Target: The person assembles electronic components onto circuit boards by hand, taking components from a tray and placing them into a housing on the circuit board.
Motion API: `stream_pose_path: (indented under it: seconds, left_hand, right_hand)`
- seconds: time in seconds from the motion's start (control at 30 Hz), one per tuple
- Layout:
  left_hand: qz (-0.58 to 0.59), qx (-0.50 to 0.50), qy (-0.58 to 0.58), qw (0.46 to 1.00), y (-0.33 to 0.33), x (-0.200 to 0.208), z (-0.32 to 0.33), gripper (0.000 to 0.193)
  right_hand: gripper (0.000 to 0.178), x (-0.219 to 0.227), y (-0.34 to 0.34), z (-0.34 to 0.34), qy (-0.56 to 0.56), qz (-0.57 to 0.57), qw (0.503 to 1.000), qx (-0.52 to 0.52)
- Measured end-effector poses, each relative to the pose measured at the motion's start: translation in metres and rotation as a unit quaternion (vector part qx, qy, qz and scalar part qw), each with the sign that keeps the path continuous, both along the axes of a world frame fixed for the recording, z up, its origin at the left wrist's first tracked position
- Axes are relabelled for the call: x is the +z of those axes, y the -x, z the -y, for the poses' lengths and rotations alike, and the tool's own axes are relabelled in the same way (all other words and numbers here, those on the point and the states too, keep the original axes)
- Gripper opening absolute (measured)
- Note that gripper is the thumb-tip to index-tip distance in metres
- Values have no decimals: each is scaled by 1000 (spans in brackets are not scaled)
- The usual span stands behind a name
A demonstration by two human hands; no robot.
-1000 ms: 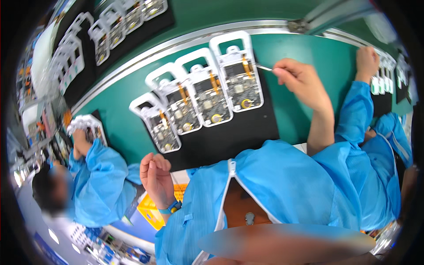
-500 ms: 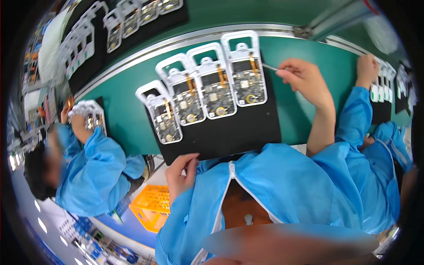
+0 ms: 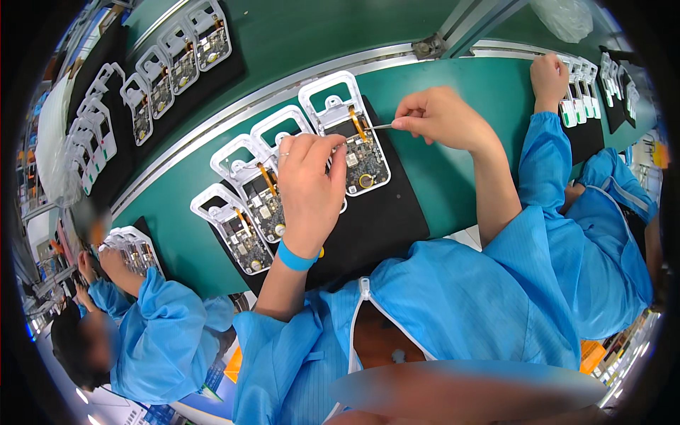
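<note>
On a black mat [image 3: 400, 216] stands a row of several white device housings with green-black circuit boards in them. Over the rightmost housing [image 3: 333, 83], my left hand [image 3: 310, 185] has its thumb and forefinger tips pinched together beside the circuit board [image 3: 368, 161]; what they hold, if anything, is too small to name. That hand partly covers the neighbouring housing [image 3: 282, 120]. My right hand [image 3: 443, 122] is closed on a thin metal tool [image 3: 381, 127]. The tool's tip reaches the orange flat cable [image 3: 358, 123] at the top of that board.
Beyond a metal rail [image 3: 258, 91], more housings with boards [image 3: 184, 64] lie on black mats at upper left. A person in blue [image 3: 166, 333] works on the left. Another person's hand [image 3: 550, 81] is near white housings [image 3: 581, 88] on the right. A metal post [image 3: 471, 28] rises behind.
My left hand has come up from the mat's front edge to the rightmost housing. The tool in my right hand now reaches over the board to the flat cable. The view has shifted.
</note>
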State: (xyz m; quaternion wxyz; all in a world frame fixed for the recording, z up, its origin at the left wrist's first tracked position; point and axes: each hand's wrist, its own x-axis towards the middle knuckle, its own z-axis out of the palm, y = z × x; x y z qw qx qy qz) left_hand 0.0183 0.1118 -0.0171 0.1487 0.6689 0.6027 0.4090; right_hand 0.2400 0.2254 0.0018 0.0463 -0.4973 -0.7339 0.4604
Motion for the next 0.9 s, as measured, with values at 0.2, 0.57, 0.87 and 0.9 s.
stream_pose_path:
  seconds: [0.2, 0.57, 0.87, 0.9]
  left_hand:
    - [-54, -10, -10, 998, 0, -14, -12, 13]
    - [-72, -2, -15, 997, -9, -29, -22, 15]
    - [-78, 3, -11, 997, -11, -30, -28, 16]
    - [-77, 2, -10, 997, -12, -31, -31, 16]
  right_hand:
    - [24, -7, 7, -14, 18, 14, 1000, 14]
    - [19, -11, 13, -25, 65, -48, 996, 28]
    - [18, -28, 14, -34, 20, -78, 996, 22]
    - [18, -30, 12, -37, 21, -77, 997, 21]
